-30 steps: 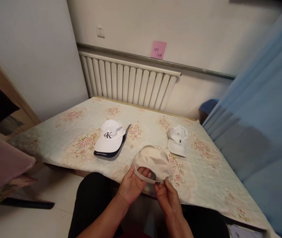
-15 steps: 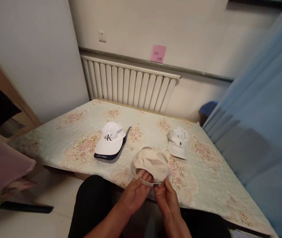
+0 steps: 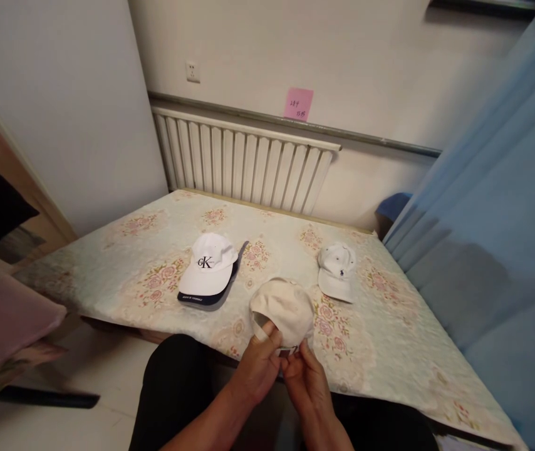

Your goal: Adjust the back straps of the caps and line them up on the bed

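Room: pale walls, a white radiator (image 3: 244, 163) along the back with one pink sticky note (image 3: 298, 104) above it and one wall socket (image 3: 193, 71) further left. A blue curtain (image 3: 493, 207) fills the right side.
Surface: a table under a floral cloth (image 3: 121, 275), seen from the near edge, with dark trousers (image 3: 173, 388) below it.
What changed: a second ago the two hands were spread apart along the back of the beige cap (image 3: 284, 307), holding its rear opening wide. Half a second ago they'd crept closer. Now they're pretty much knuckle to knuckle and the opening looks a lot narrower. The cap has barely moved on the cloth, and the other caps haven't budged.
Left hand (image 3: 258, 366): palm turned inward, fingers curled under the cap's rear rim, thumb up on top of the rim, so it's clamped on the cap.
Right hand (image 3: 307, 382): just beside the left and touching it, fingertips pinched together on the back strap (image 3: 290, 349). The hands cover too much to see exactly how the strap sits.
Beige cap spot: crown on the cloth, right at the near edge and roughly centre, with the rear hanging toward the person.
Cap count: three for sure. That's the beige one, a white cap with a dark logo (image 3: 208, 266) to the left, and a small white cap (image 3: 337, 269) to the right, both well apart from the hands. Something dark sticks out under the logo cap, and I can't tell if it's its own brim or another cap.
Hands count: two, same person.
Extras: one pink cushion (image 3: 4, 319) at the far left.
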